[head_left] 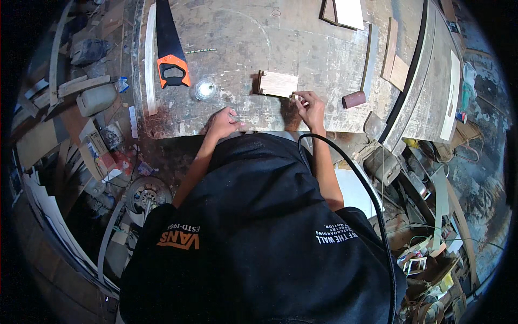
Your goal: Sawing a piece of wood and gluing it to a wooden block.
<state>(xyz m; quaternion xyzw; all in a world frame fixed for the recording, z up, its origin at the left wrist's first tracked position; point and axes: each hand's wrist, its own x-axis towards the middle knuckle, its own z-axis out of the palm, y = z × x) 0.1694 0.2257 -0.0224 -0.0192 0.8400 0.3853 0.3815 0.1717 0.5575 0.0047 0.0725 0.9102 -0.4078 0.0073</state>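
A small flat wooden assembly (279, 85) of pale boards lies on the worn workbench (226, 48), with a darker end on its left. At its near right corner, my right hand (310, 110) pinches a small pale wood piece (295, 96) between thumb and fingers. Whether that piece is joined to the boards cannot be made out. My left hand (222, 124) rests near the bench's front edge, fingers loosely bent and thumb apart, with nothing visible in it. Beyond it stands a small clear round container (204, 90) with whitish contents.
An orange-handled handsaw (173, 70) lies beside a long pale wood strip (150, 65) at the left. A thin drill-bit-like rod (200, 51) is near it. To the right are a reddish-brown cylinder (354, 100) and wood strips (390, 51). A black cable (367, 183) crosses my right forearm.
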